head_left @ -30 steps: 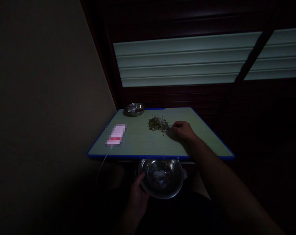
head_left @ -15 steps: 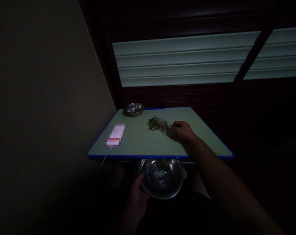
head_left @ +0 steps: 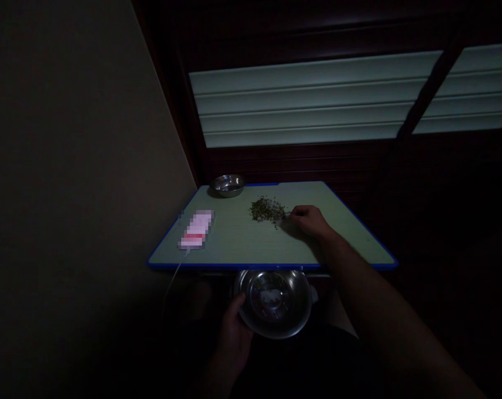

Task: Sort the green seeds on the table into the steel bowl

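A small pale green table [head_left: 242, 244] with a blue rim stands in front of me in a dim room. A loose heap of small green grains [head_left: 266, 210] lies on it. My right hand [head_left: 310, 221] rests on the table just right of the heap, fingers curled and pinched at its edge. Below the table's near edge my left hand [head_left: 233, 331] grips the rim of a steel bowl [head_left: 273, 302] with a few grains inside.
A smaller steel bowl [head_left: 228, 184] sits at the table's far left corner. A blurred pinkish flat device [head_left: 196, 228] with a white cable [head_left: 174, 277] lies at the left. A wall runs along the left; a dark slatted window is behind the table.
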Action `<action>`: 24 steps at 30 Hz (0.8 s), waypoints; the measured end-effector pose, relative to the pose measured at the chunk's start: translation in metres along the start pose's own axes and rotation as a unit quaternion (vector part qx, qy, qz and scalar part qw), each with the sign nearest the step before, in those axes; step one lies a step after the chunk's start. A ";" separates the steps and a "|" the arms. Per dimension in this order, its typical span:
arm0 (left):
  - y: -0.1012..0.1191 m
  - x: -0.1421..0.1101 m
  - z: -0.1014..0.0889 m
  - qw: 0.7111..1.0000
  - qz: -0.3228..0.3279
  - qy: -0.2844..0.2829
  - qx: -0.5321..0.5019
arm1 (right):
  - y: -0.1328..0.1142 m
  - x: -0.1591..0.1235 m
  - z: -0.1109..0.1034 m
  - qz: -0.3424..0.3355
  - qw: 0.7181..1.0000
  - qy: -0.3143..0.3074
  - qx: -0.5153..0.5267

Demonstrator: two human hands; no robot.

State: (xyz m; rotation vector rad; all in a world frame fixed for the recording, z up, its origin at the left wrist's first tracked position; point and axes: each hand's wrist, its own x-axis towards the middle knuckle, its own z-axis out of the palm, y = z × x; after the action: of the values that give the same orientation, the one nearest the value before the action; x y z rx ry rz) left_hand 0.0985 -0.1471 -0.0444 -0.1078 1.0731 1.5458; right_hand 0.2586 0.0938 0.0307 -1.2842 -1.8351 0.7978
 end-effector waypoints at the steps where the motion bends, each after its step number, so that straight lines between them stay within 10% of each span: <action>1: 0.000 0.000 0.000 1.000 0.000 0.000 0.001 | 0.000 0.000 0.000 -0.001 1.000 0.000 0.001; 24: 0.001 0.000 0.001 1.000 -0.002 -0.006 -0.009 | 0.006 0.001 0.004 -0.039 0.997 -0.066 0.027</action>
State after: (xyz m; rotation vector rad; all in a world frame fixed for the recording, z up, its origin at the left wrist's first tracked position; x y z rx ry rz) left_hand 0.0986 -0.1468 -0.0433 -0.1132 1.0487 1.5507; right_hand 0.2579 0.0960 0.0235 -1.1435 -1.9420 0.9018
